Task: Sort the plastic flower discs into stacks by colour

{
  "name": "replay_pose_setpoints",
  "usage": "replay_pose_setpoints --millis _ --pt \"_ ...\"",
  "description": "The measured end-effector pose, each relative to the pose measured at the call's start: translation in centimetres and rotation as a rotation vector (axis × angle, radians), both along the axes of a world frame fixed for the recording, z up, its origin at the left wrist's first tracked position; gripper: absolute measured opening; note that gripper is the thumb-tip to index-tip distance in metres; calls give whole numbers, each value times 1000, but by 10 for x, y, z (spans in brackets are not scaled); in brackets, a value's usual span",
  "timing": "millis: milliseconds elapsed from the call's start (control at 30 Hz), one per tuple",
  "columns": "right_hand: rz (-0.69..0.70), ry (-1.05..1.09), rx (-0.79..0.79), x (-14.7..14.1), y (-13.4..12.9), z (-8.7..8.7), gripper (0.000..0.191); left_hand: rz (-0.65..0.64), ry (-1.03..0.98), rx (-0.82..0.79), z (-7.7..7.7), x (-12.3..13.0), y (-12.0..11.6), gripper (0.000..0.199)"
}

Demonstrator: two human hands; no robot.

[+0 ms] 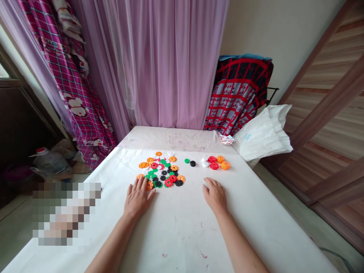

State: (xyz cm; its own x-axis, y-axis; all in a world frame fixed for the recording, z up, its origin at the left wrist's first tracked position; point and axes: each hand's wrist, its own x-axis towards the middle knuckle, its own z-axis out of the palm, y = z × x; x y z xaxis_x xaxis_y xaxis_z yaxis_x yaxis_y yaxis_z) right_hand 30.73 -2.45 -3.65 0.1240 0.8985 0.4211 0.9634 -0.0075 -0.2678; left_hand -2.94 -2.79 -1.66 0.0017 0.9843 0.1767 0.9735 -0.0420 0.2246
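Note:
My left hand [138, 197] lies flat on the white-covered table [182, 227], its fingers spread at the near left edge of a loose pile of notched plastic discs [168, 182]. The pile mixes orange, red, green, black and white pieces. On the right, my right hand [215, 194] rests palm down with nothing in it. Beyond its fingertips sit small groups of the same discs: white [204, 162], red [213, 163] and orange [225, 165]. Between the pile and these groups lie a green disc [187, 160] and a black disc [193, 163].
A white plastic bag [264, 132] hangs at the table's far right corner beside a small patterned packet [227, 140]. Purple curtains [173, 64] hang behind the table. To the left, a large bottle [48, 163] stands on the floor; a pixelated patch covers the table's left edge.

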Motion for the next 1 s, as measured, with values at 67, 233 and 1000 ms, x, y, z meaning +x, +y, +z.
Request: replay_pose_setpoints --millis 67,233,1000 --pt "93 -19 23 -18 -1 -1 37 -15 57 -58 4 5 -5 67" --pt "243 -57 -7 -68 4 8 48 -59 83 -95 11 7 -9 59" --pt "168 -26 41 -87 30 -6 36 -315 45 -255 33 55 108 73"
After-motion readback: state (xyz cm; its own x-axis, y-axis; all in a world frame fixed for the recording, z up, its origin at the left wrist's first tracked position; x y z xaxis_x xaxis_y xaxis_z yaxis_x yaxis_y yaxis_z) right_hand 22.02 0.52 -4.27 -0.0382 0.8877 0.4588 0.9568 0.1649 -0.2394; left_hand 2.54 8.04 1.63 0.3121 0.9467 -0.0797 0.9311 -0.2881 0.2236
